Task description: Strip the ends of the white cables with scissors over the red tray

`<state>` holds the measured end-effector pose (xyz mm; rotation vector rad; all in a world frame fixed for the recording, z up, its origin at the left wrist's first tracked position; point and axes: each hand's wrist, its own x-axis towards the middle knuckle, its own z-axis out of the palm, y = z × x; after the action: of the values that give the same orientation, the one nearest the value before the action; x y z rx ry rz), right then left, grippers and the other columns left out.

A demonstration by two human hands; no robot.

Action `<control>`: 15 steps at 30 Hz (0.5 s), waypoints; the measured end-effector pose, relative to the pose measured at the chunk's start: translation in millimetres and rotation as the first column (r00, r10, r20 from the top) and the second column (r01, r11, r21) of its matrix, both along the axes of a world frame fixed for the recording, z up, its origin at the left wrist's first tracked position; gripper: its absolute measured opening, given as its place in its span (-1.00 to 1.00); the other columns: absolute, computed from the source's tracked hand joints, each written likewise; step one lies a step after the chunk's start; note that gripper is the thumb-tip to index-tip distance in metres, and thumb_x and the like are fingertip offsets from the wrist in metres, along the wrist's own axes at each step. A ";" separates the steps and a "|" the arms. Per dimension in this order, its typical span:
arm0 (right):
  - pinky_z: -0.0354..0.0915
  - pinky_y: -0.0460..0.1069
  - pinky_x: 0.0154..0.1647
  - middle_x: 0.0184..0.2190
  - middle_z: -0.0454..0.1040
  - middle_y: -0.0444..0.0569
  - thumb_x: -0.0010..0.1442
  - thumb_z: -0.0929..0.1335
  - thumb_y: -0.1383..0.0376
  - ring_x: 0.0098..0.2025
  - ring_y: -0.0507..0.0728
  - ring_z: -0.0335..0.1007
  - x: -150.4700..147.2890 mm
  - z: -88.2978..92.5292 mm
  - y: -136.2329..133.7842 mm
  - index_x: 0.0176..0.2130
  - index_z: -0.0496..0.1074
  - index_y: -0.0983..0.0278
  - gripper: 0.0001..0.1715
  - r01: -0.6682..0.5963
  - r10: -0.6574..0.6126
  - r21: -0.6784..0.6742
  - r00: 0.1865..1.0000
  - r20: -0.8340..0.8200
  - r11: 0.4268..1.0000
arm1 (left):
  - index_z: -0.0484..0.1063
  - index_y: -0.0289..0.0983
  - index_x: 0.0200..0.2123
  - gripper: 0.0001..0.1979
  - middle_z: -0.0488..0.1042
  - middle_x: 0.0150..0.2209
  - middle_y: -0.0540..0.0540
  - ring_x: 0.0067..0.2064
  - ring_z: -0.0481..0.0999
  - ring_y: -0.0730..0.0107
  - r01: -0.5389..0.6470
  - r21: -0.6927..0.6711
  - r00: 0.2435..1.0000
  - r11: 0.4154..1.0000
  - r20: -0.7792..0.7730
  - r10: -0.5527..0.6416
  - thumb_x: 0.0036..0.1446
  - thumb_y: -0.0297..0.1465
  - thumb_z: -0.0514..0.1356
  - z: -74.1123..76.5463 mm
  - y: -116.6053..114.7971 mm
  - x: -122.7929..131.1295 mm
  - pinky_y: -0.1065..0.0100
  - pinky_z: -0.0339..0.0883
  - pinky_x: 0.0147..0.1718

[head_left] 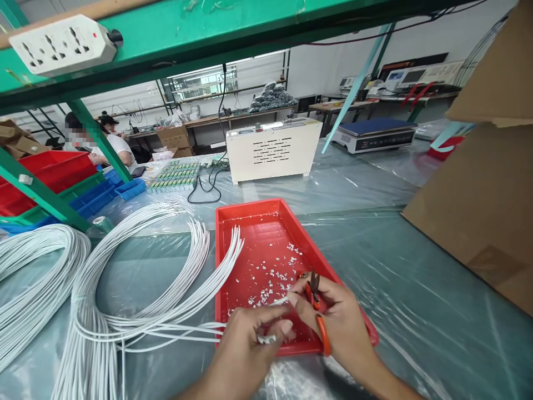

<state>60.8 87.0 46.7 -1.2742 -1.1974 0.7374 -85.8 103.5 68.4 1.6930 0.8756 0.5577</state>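
My left hand [245, 347] pinches the end of a white cable [183, 328] over the near edge of a red tray [250, 222]. My right hand [337, 319] grips small orange-handled cutters [317, 311], jaws up, and its fingertips also touch the cable's stripped tip. Several white bits of cut insulation [270, 278] lie scattered in the tray. A bundle of looped white cables [137, 278] lies to the left, its ends reaching over the tray's left rim.
A second coil of white cable [33, 278] lies far left. A beige machine [272, 149] stands behind the tray, a cardboard box [483, 194] at right, red and blue bins [54, 178] at left. Green shelf frame [166, 39] overhead. Seated people at the back left.
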 end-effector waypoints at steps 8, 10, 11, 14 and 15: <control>0.23 -0.10 -0.51 -0.63 0.34 -0.16 -0.04 0.35 0.36 -0.55 0.03 0.24 -7.1 -2.4 -4.9 -0.58 0.34 0.28 -0.88 -0.104 0.094 -0.090 0.990 -0.105 0.991 | 0.58 -0.29 -0.35 -0.71 0.55 -0.44 -0.08 -0.37 0.45 0.29 -0.155 -0.117 0.955 0.981 0.235 0.179 0.13 -0.29 0.09 4.7 5.5 3.6 0.36 0.25 -0.24; 0.22 -0.11 -0.52 -0.64 0.33 -0.18 -0.08 0.38 0.35 -0.57 0.02 0.23 -11.0 -3.9 -5.3 -0.58 0.36 0.28 -0.89 -0.090 0.073 -0.102 0.985 -0.159 0.991 | 0.59 -0.30 -0.43 -0.72 0.51 -0.52 -0.06 -0.43 0.41 0.33 -0.185 -0.146 0.945 0.972 0.245 0.217 0.08 -0.27 0.14 4.4 7.8 4.0 0.37 0.24 -0.27; 0.21 -0.12 -0.54 -0.66 0.31 -0.19 -0.10 0.40 0.34 -0.59 0.01 0.21 -13.0 -4.5 -5.6 -0.58 0.37 0.28 -0.88 -0.080 0.058 -0.109 0.980 -0.193 0.991 | 0.58 -0.31 -0.47 -0.73 0.48 -0.55 -0.04 -0.46 0.38 0.35 -0.199 -0.168 0.940 0.965 0.244 0.237 0.04 -0.26 0.18 4.0 8.8 4.3 0.38 0.23 -0.30; 0.21 -0.14 -0.59 -0.72 0.25 -0.23 -0.15 0.43 0.30 -0.63 -0.01 0.20 -18.1 -5.2 -7.0 -0.59 0.40 0.28 -0.87 -0.057 0.025 -0.122 0.968 -0.251 0.991 | 0.55 -0.32 -0.57 -0.73 0.39 -0.62 -0.01 -0.50 0.31 0.41 -0.226 -0.274 0.914 0.935 0.273 0.301 -0.05 -0.22 0.24 1.0 11.0 5.4 0.41 0.20 -0.35; 0.22 -0.14 -0.58 -0.72 0.27 -0.22 -0.14 0.42 0.30 -0.63 0.00 0.22 -19.5 -5.1 -7.4 -0.59 0.41 0.28 -0.87 -0.051 0.021 -0.117 0.969 -0.246 0.992 | 0.53 -0.33 -0.58 -0.72 0.37 -0.61 -0.01 -0.49 0.31 0.42 -0.226 -0.317 0.901 0.921 0.292 0.321 -0.07 -0.21 0.25 -0.4 11.5 5.5 0.41 0.20 -0.35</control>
<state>41.3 79.6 41.5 -1.2233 -0.9887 0.9772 -80.3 115.0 68.0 1.1789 0.8979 0.8516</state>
